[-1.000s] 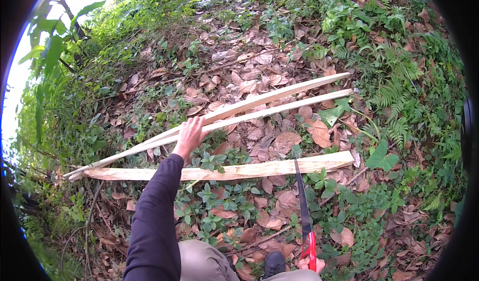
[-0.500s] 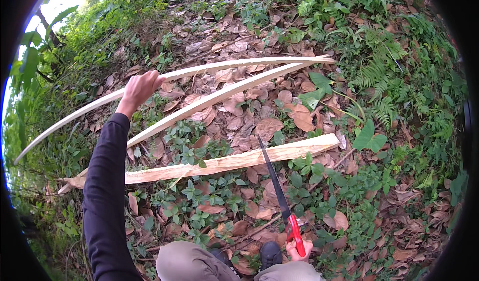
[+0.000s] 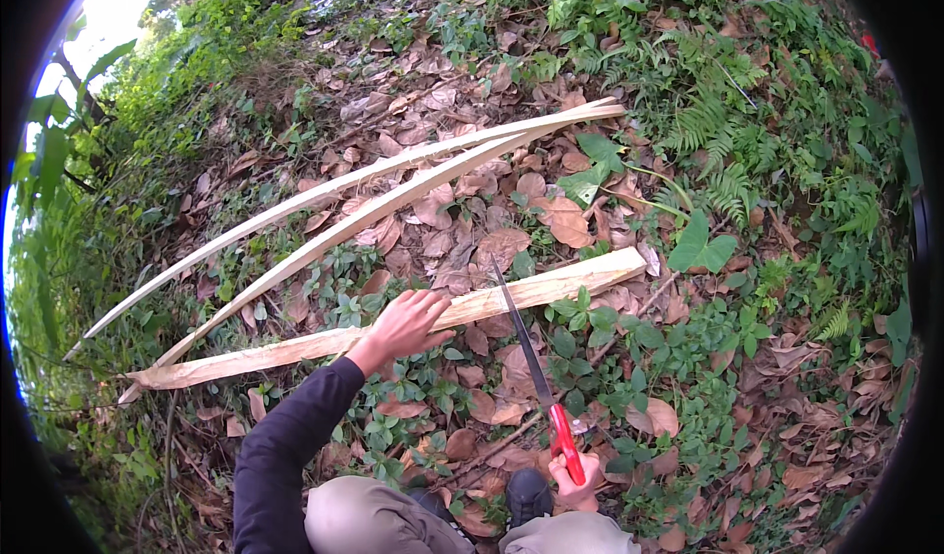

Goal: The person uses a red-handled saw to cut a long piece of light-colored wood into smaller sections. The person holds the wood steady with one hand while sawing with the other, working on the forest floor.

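My right hand [image 3: 574, 479] is closed round the red handle of a hand saw [image 3: 528, 350]. The saw's dark blade points up and away, its far part crossing over a thick, pale wooden plank [image 3: 551, 286]. I cannot tell whether the teeth touch the wood. At the plank's middle, left of the blade, is my left hand [image 3: 405, 326], fingers stretched out across the wood and holding nothing. Beyond lie two long thin wooden strips, a farther one [image 3: 295, 203] and a nearer one [image 3: 383, 205]; their right ends overlap.
Brown dry leaves [image 3: 501, 247] and low green plants [image 3: 629, 343] cover the ground. Ferns [image 3: 733, 195] grow at the right. My knees [image 3: 379, 518] and dark shoes [image 3: 529, 495] are at the lower edge. Bushes [image 3: 226, 38] stand at the far left.
My left hand has let go of the farther thin strip and come nearer and rightward to the thick plank. That strip now lies lower, closer to the other one. My right hand still holds the saw.
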Motion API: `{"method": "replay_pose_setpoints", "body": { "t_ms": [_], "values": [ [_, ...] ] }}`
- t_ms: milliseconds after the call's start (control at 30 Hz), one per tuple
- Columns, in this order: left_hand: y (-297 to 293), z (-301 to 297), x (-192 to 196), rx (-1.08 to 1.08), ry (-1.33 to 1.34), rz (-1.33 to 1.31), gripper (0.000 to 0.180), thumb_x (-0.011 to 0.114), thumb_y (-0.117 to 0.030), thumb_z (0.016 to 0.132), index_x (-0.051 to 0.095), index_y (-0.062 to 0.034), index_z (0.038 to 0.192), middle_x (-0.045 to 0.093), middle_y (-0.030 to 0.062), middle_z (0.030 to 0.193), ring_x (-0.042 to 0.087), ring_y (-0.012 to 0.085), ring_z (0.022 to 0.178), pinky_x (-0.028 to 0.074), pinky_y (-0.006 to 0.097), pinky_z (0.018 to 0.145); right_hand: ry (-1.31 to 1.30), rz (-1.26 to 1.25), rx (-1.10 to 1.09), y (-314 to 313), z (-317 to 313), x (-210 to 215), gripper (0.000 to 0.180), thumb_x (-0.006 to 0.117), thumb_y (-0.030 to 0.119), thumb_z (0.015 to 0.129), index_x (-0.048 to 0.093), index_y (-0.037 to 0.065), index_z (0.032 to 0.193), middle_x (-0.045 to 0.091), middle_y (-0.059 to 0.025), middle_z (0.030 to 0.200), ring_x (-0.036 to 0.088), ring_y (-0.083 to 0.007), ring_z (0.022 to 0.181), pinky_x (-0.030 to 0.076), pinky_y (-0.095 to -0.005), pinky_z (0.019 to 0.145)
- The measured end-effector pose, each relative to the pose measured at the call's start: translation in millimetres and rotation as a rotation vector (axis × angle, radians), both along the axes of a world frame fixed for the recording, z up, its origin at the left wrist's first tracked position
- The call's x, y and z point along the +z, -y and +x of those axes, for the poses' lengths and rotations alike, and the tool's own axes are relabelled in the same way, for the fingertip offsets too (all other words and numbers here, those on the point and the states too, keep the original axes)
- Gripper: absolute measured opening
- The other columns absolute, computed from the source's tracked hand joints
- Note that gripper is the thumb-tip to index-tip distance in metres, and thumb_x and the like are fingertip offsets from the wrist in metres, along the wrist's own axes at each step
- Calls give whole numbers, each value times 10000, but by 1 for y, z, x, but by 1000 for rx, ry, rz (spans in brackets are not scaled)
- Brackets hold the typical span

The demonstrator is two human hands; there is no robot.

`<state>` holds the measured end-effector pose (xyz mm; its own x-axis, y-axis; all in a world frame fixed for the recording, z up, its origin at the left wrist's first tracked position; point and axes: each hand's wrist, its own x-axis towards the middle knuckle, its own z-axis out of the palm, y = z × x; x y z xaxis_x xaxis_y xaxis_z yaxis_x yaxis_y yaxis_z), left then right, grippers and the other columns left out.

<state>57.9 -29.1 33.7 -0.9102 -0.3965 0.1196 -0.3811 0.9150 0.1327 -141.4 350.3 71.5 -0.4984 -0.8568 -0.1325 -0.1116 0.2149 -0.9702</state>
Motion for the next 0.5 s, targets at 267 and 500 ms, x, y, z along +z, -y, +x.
{"method": "replay_pose_setpoints", "body": {
  "t_ms": [267, 500],
  "values": [
    [-13, -17, -46, 204, 126, 223, 809, 489, -637, 943, 417, 33, 1392, 568, 192, 1135, 581, 333, 1059, 456, 424, 891, -165, -36, 56, 12, -5, -17, 177, 695, 92, 780, 591, 39, 647, 566, -74, 544, 588, -209, 471, 454, -325, 499],
    [10, -23, -38, 127, 289, 454, 770, 438, -634, 966, 409, 34, 1346, 575, 224, 1112, 593, 380, 1056, 483, 469, 916, -216, -54, 71, 12, -4, -30, 173, 715, 128, 760, 596, 45, 665, 572, -99, 551, 601, -276, 475, 457, -355, 487]
  ]
}}
